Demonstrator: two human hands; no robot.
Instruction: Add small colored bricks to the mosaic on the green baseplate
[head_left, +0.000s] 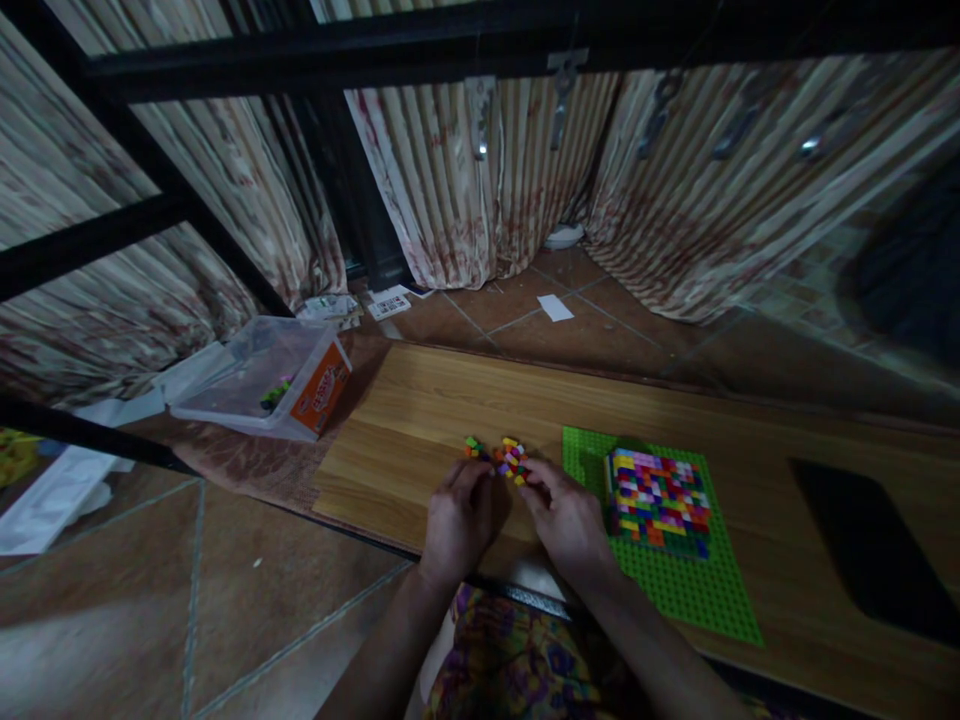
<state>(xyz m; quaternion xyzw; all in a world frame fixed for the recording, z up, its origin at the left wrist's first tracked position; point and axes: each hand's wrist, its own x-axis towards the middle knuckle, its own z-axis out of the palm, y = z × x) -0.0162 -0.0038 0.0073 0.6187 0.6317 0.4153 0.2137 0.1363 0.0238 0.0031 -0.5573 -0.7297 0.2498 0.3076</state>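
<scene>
Small colourful toy bricks [513,456] form a little cluster on the wooden board, between my hands. My left hand [455,515] is closed in a pinch at the cluster's left side; what sits between its fingertips is too small to make out. A few green and orange bricks [472,447] lie just beyond those fingers. From the right, my right hand [566,520] has thumb and index finger pinched at the cluster's edge, on a toy brick. Beside it, a green baseplate [724,590] carries a thick multicoloured brick block [660,495].
The low wooden board [420,400] spans the front. A clear plastic box [255,385] with an orange label and a few bricks inside stands at left. At right lies a dark flat object [874,535]. Black metal bars [337,60] cross above, before striped curtains [442,190].
</scene>
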